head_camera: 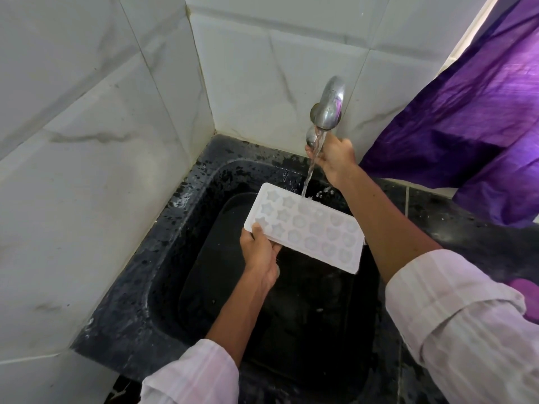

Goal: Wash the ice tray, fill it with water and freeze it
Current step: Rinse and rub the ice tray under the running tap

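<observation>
ice tray (pixel 306 228) held over sink (pixel 163 258) by left hand (pixel 259 252), clamped on its corner | right hand (pixel 332 158) closed on tap (pixel 328 109) knob | rinsing judged underway; filling, freezing left

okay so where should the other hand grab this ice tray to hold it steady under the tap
Probably the free short end of the ice tray, nearest the right forearm, coming from the right. The left hand already pinches the opposite corner, and the flat rim there offers a thumb-over, fingers-under grip clear of the moulds.
</observation>
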Demonstrator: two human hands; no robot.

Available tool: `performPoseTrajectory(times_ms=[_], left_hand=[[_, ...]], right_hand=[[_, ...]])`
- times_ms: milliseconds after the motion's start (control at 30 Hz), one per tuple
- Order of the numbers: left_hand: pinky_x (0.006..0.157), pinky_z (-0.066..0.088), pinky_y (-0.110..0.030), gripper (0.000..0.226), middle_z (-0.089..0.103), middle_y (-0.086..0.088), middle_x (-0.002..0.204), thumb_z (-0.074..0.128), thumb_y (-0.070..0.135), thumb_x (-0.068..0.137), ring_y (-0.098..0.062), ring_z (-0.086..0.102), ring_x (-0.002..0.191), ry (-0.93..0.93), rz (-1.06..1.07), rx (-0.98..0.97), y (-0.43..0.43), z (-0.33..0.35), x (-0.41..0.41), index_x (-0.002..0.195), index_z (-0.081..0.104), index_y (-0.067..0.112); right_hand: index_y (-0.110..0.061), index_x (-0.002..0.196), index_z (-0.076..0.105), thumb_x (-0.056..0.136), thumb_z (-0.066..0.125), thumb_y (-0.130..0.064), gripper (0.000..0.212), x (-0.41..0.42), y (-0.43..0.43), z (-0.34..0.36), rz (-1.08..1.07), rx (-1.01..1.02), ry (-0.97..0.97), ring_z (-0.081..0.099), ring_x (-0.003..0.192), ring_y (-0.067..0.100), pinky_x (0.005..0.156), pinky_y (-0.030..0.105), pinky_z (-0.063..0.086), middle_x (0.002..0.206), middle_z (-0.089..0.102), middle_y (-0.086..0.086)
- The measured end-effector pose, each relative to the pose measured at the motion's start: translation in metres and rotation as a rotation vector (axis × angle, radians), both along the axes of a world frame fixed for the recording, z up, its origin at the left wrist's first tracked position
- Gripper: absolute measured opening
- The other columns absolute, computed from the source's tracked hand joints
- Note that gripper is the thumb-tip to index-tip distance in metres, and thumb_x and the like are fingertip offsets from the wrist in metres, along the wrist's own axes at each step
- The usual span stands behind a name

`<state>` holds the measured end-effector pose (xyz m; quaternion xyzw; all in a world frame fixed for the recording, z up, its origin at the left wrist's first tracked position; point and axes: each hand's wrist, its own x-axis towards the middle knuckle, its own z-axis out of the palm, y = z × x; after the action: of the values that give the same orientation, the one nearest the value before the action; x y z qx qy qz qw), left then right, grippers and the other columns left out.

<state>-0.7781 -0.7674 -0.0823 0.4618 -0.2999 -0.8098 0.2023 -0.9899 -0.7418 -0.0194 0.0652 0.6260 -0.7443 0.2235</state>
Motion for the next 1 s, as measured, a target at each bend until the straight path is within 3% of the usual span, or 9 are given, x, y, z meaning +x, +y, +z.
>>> performPoseTrajectory(times_ms=[267, 367, 533, 633, 833, 1000], left_hand=[[0.072, 0.061, -0.033, 0.023, 0.067, -0.006, 0.118, 0.033, 0.022, 0.109, -0.022, 0.068, 0.106, 0.009, -0.002, 0.005, 0.0015, 0.0039, 0.0019, 0.114, 0.056, 0.022], [0.068, 0.061, -0.031, 0.023, 0.068, -0.004, 0.115, 0.033, 0.022, 0.109, -0.019, 0.07, 0.101, 0.004, 0.007, 0.007, 0.0011, 0.0041, 0.0028, 0.111, 0.057, 0.023], [0.061, 0.061, -0.027, 0.023, 0.069, -0.004, 0.109, 0.035, 0.021, 0.109, -0.017, 0.071, 0.093, 0.012, 0.027, 0.036, 0.0, 0.0041, 0.0034, 0.109, 0.057, 0.022], [0.061, 0.061, -0.027, 0.023, 0.068, -0.004, 0.11, 0.035, 0.021, 0.109, -0.017, 0.071, 0.094, 0.014, 0.028, 0.038, -0.0003, 0.0042, 0.0039, 0.107, 0.057, 0.022], [0.067, 0.062, -0.03, 0.025, 0.068, -0.007, 0.116, 0.034, 0.021, 0.109, -0.021, 0.069, 0.101, 0.01, 0.021, 0.033, -0.0001, 0.0039, 0.003, 0.122, 0.055, 0.016], [0.067, 0.062, -0.031, 0.025, 0.067, -0.008, 0.118, 0.034, 0.021, 0.109, -0.022, 0.069, 0.103, 0.013, 0.017, 0.032, 0.0003, 0.0034, 0.0025, 0.123, 0.054, 0.016]], right_hand=[[0.007, 0.125, 0.051, 0.091, 0.07, -0.013, 0.044, -0.0007, 0.0001, -0.001, 0.001, -0.008, -0.013, 0.067, 0.09, 0.024, 0.076, 0.03, 0.061, 0.124, 0.063, 0.024], [0.006, 0.125, 0.051, 0.092, 0.07, -0.015, 0.044, -0.0002, 0.0006, -0.0008, 0.003, -0.013, -0.01, 0.068, 0.087, 0.023, 0.07, 0.026, 0.059, 0.122, 0.064, 0.024], [0.007, 0.127, 0.049, 0.092, 0.07, -0.017, 0.046, -0.0008, 0.0012, -0.0018, 0.012, -0.045, -0.03, 0.068, 0.104, 0.03, 0.081, 0.033, 0.061, 0.124, 0.062, 0.024], [0.006, 0.128, 0.048, 0.091, 0.071, -0.017, 0.049, -0.0014, 0.0011, -0.0017, 0.011, -0.055, -0.042, 0.066, 0.108, 0.031, 0.086, 0.036, 0.06, 0.123, 0.061, 0.022], [0.005, 0.127, 0.046, 0.093, 0.069, -0.014, 0.045, -0.0026, 0.0011, -0.003, 0.008, -0.074, -0.051, 0.068, 0.102, 0.03, 0.074, 0.03, 0.061, 0.116, 0.063, 0.02], [0.002, 0.121, 0.047, 0.092, 0.07, -0.015, 0.041, -0.0045, 0.0008, -0.0047, 0.008, -0.089, -0.059, 0.068, 0.105, 0.031, 0.081, 0.035, 0.061, 0.117, 0.063, 0.021]])
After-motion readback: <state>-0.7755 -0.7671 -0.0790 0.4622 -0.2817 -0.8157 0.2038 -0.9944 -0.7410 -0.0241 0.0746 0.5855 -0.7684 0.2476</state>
